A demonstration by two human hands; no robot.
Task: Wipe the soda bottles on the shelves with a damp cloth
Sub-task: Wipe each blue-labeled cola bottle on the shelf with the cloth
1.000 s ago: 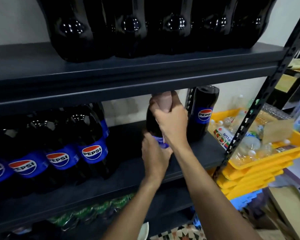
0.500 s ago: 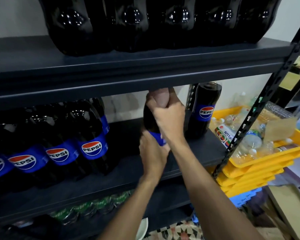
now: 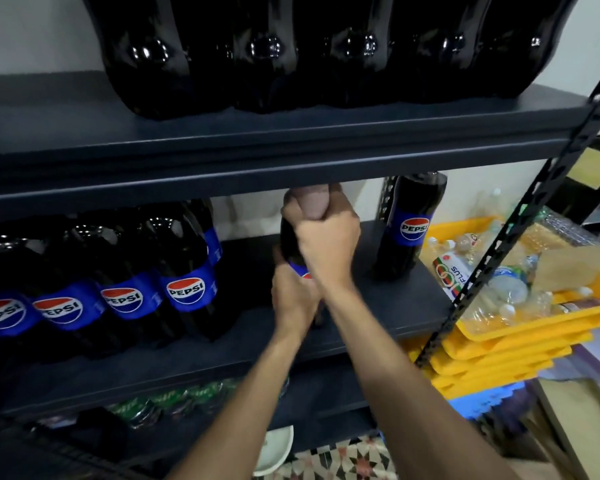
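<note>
Dark matte metal shelving point(image 3: 257, 150) with a perforated corner post point(image 3: 520, 237) fills the view against a pale wall. On the middle shelf point(image 3: 378, 306) one soda bottle point(image 3: 288, 237), glossy black plastic with a blue label band, is in both hands near the front edge. The right hand point(image 3: 326, 244) is clenched round a soft, bunched pinkish-brown cloth point(image 3: 310, 206), which it holds against the bottle's narrow upper part just under the shelf above. The left hand point(image 3: 293, 299) grips the bottle's lower body at the label, fingers wrapped round it. Whether its base touches the shelf cannot be told. A second bottle point(image 3: 411, 223) stands upright to the right, apart from the hands. A tight row of bottles point(image 3: 184, 271) stands at the left, and the rounded, shiny bases of larger bottles point(image 3: 291, 53) line the top shelf. Beyond the post, stacked yellow plastic trays point(image 3: 499, 341) hold crinkled clear bottles, and patterned floor tiles point(image 3: 343, 459) show below.
</note>
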